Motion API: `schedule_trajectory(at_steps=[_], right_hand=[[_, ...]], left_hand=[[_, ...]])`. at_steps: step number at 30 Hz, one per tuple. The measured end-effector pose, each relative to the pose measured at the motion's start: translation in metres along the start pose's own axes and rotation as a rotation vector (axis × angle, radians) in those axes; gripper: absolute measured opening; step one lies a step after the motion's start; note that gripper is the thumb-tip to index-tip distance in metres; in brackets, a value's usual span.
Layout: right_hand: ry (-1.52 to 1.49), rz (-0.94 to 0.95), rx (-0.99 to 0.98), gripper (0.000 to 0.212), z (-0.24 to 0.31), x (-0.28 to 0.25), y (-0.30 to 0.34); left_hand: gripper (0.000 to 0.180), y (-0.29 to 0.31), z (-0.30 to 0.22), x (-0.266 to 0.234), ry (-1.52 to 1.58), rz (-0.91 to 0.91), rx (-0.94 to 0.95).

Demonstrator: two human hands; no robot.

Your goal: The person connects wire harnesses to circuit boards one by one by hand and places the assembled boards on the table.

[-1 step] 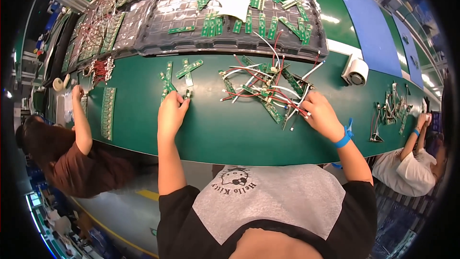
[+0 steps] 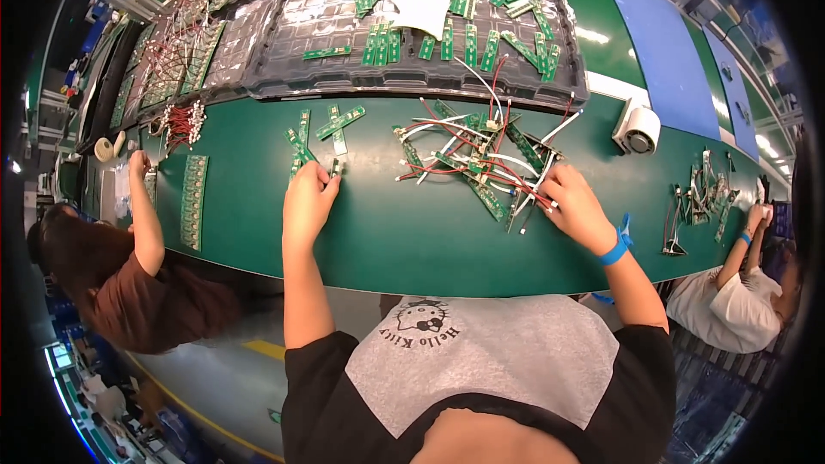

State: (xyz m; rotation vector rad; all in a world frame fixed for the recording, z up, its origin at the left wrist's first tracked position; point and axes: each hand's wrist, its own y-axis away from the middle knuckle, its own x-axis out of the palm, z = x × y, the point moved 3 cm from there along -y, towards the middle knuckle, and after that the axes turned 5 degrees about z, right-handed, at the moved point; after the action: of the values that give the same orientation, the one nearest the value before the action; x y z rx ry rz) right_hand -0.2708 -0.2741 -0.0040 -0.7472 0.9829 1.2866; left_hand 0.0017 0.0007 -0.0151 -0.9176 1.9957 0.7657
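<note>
My left hand (image 2: pixel 308 206) is closed in a pinch on a small green circuit board (image 2: pixel 336 168), whose end sticks up past the fingertips. Just beyond it, several narrow boards (image 2: pixel 340 123) lie crossed on the green table. At the right edge of a tangled pile of wired circuit boards (image 2: pixel 481 180), my right hand (image 2: pixel 577 204) has its fingers closed on red and white wires (image 2: pixel 543 199). Red, black and white leads with small connectors run through that pile. The fingers partly hide what each hand grips. A blue band (image 2: pixel 619 245) circles my right wrist.
A black plastic tray (image 2: pixel 412 86) at the back holds loose boards and a white glove (image 2: pixel 420 2). A small white fan unit (image 2: pixel 637 127) stands at right. A board panel (image 2: pixel 194 204) and bundled red wires (image 2: pixel 180 126) lie left. Co-workers sit at both sides.
</note>
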Motion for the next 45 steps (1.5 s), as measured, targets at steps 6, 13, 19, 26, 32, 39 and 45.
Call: schedule_trajectory(at_steps=[6, 13, 19, 26, 32, 39, 45], right_hand=[[0.061, -0.089, -0.166, 0.028, 0.022, 0.000, 0.002], [0.060, -0.060, -0.252, 0.025, 0.039, 0.010, 0.000], [0.045, -0.148, -0.326, 0.026, 0.057, 0.032, 0.003], [-0.037, -0.108, -0.253, 0.015, 0.049, 0.031, -0.007], [-0.764, -0.304, -0.032, 0.006, 0.031, -0.017, -0.003], [-1.052, -0.385, 0.113, 0.011, 0.053, -0.093, -0.035], [-1.136, -0.373, -0.167, 0.014, 0.093, -0.100, -0.073]], left_hand=[[0.016, -0.003, -0.034, -0.025, 0.839, 0.152, 0.171], [0.021, -0.013, -0.114, -0.024, 1.003, 0.417, 0.356], [0.021, -0.016, -0.175, -0.034, 1.016, 0.394, 0.491], [0.018, -0.017, -0.196, -0.034, 0.881, 0.406, 0.584], [0.021, -0.019, -0.190, -0.034, 0.904, 0.500, 0.581], [0.024, -0.007, -0.199, -0.020, 0.797, 0.599, 0.686], [0.025, 0.004, -0.202, -0.024, 0.967, 0.323, 0.709]])
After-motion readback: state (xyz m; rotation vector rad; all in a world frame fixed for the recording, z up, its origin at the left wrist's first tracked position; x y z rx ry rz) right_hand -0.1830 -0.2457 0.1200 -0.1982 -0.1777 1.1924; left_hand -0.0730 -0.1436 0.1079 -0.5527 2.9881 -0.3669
